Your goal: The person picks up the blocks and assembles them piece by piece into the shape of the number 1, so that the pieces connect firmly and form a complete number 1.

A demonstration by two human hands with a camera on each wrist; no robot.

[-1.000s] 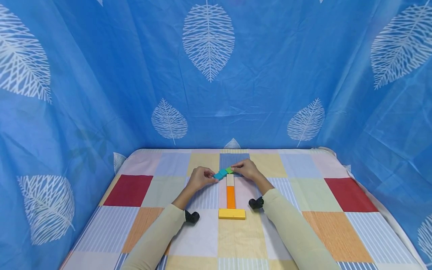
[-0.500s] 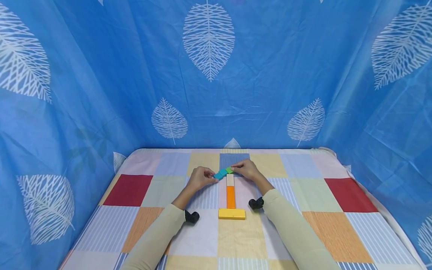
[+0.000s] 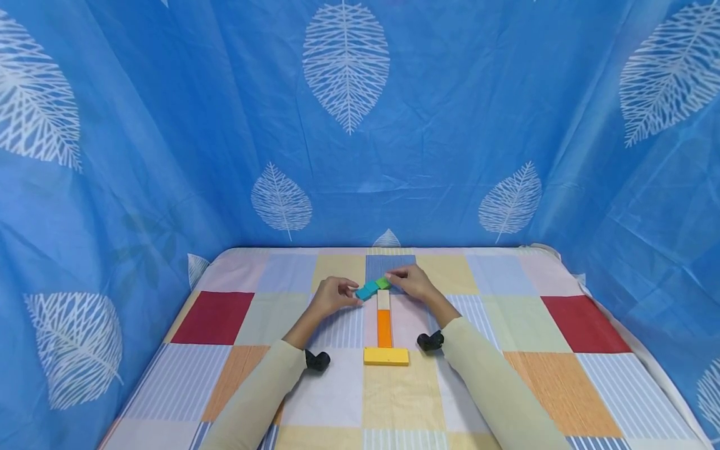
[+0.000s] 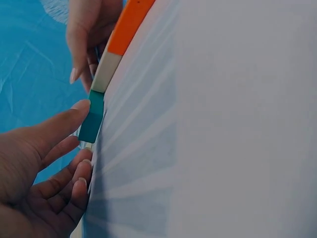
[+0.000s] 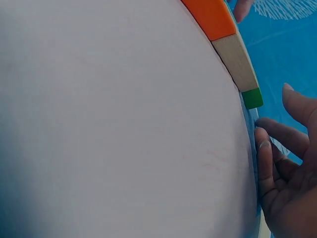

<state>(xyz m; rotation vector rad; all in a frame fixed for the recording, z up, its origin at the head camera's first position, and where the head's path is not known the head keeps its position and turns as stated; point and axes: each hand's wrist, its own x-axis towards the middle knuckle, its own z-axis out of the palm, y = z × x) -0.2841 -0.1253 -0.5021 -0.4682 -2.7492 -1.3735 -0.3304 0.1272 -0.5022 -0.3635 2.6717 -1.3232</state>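
Observation:
A row of small blocks slants across the head view: teal blocks at its left and a green block at its right. It meets the far end of a bare wooden block, which adjoins an orange block. My left hand is at the teal end; in the left wrist view its extended thumb lies against the teal block, other fingers beside its end. My right hand is by the green end; the right wrist view shows a gap between its spread thumb and fingers and the green block.
A yellow block lies crosswise at the near end of the orange one. Patchwork cloth covers the table. Blue leaf-print curtains stand behind and on both sides.
Both hands and forearms have shifted slightly outward, the left to the left and the right to the right. The blocks appear to stay where they were.

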